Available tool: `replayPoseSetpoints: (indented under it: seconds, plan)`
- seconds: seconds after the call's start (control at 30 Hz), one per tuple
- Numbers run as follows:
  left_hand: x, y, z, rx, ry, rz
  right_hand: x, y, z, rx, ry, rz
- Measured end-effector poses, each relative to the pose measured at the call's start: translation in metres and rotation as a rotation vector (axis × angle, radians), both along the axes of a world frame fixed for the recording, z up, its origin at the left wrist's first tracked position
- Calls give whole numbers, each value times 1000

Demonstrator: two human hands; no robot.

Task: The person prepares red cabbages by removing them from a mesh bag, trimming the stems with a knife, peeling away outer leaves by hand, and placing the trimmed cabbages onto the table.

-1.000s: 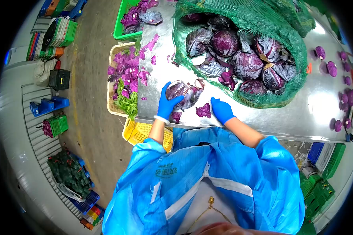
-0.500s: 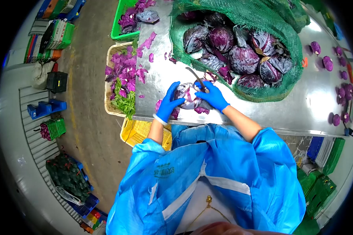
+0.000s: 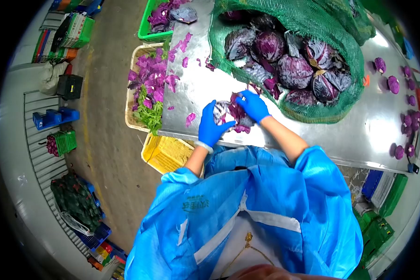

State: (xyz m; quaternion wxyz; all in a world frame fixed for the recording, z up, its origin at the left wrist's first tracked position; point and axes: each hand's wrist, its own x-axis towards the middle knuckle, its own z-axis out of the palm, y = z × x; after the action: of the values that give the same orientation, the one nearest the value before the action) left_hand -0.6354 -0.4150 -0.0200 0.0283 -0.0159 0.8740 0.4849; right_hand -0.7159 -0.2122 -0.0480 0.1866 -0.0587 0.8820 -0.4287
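Partly hidden red cabbage [image 3: 222, 111], cupped in left hand [image 3: 210, 127]; right hand [image 3: 255, 106] curled, its grip unclear

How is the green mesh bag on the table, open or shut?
Open: the green mesh bag shows purple cabbages through its wide mouth.

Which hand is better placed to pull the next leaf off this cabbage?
Probably the right hand: it is at the purple leaves on one side of the cabbage, while the left hand is busy holding the other side.
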Motion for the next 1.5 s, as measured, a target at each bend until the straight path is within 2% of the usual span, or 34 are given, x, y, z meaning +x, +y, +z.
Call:
replayPoseSetpoints:
  seconds: [0.03,0.1,0.13,0.17,0.23,0.27,0.3,0.37,0.4,0.5,0.57,0.67,0.77,0.8,0.83,0.9,0.97,1.03,1.07,1.1,1.17,1.23,1.27,1.3,1.37,1.4,1.5]
  plan:
    - [2,-3,0,51,-16,5,7,-8,15,22,66,71]
    - [7,-16,-4,274,-71,27,11,-17,9,25,186,13]
    - [6,-22,-9,332,-118,84,0,-16,18,230,89,-16]
    - [5,-29,-14,339,-172,153,-20,-7,-18,155,199,-30]
    - [2,-36,-27,582,-330,392,-38,3,15,233,70,-73]
    - [3,-41,-35,535,-332,404,-32,2,20,289,219,-41]
    - [4,-35,-18,548,-332,413,-20,0,35,235,307,15]
    - [1,-25,11,298,-352,348,-5,-6,71,128,507,136]
    - [1,-23,0,319,-353,341,12,-8,74,3,450,107]
    - [-5,-15,-30,483,-157,276,37,-12,66,-66,261,91]
    - [-6,-5,-32,545,-182,238,43,-17,53,-26,210,62]
    - [-1,13,-25,402,-137,335,37,-21,38,5,208,-53]
    - [7,22,-10,185,-58,284,-3,4,-48,57,236,-119]
    - [10,19,-31,263,25,288,-4,2,-4,59,-121,-97]
    - [10,17,-36,386,11,301,3,-2,16,-34,-56,-99]
    - [7,7,-15,446,-111,276,14,-13,8,-121,183,-71]
    - [5,-6,-17,361,-50,210,-8,-8,-10,12,157,-119]
    - [11,-15,-6,348,-134,221,-34,2,-15,231,219,-198]
    - [17,-22,-20,366,-181,307,-44,9,-11,209,217,-227]
    - [22,-31,-31,497,-278,382,-51,12,-7,234,163,-145]
    - [25,-37,-11,539,-497,410,-36,8,28,251,359,-16]
    - [24,-24,-3,516,-323,306,-18,0,75,188,323,153]
    - [21,-21,-6,420,-269,242,-3,-3,67,119,337,170]
    - [15,-17,-12,459,-256,242,14,-6,56,16,390,160]
    - [6,-8,-28,533,-236,233,37,-14,62,-40,251,177]
    - [4,-5,-31,335,-189,217,37,-14,58,-22,199,143]
    - [-2,12,5,130,-225,228,25,-14,46,9,107,24]
